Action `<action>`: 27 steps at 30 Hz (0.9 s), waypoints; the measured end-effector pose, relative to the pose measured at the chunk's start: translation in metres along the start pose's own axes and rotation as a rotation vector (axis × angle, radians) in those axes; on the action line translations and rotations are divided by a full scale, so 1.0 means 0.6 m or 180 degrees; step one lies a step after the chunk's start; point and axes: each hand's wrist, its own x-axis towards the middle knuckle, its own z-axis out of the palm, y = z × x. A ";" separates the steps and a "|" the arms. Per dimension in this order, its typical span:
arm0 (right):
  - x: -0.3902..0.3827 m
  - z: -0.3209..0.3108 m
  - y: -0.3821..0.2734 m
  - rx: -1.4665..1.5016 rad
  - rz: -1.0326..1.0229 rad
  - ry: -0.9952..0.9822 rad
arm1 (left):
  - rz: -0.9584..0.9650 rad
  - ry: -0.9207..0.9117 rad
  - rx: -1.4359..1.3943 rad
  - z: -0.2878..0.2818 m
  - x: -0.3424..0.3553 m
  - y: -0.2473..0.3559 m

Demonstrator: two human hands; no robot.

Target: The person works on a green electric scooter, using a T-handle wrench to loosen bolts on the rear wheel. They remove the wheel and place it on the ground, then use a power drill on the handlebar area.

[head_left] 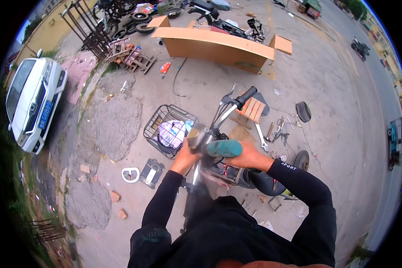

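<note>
An electric bike stands in front of me, its handlebar [236, 102] turned so one black grip points away to the right. My left hand [184, 159] is closed at the steering head, against a round, gold-brown part [194, 135]; some of its fingers are hidden. In my right hand [251, 157] is a teal power tool [224, 148], lying across the bike's stem. The tool's tip is blurred and I cannot tell what it touches. Just beyond my left hand, a black wire basket [166, 131] holds a pale purple bag [172, 133].
A wooden stool [253, 109], an adjustable wrench [261, 137] and loose tools [280, 132] lie to the right. A large open cardboard box [214, 49] stands ahead. On the left are brick pieces [115, 196], a grey-black part [151, 173] and a white car [35, 103].
</note>
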 end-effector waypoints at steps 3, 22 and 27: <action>0.017 -0.006 -0.031 -0.0254 0.0257 -0.0495 | -0.0101 0.0050 -0.0043 -0.019 -0.011 -0.006; 0.017 -0.006 -0.031 -0.0131 0.0386 -0.0261 | -0.0326 -0.0246 -0.0701 -0.013 -0.007 0.016; 0.017 -0.015 -0.042 -0.0095 0.0443 -0.0394 | -0.0279 -0.0129 -0.0996 -0.012 -0.005 0.006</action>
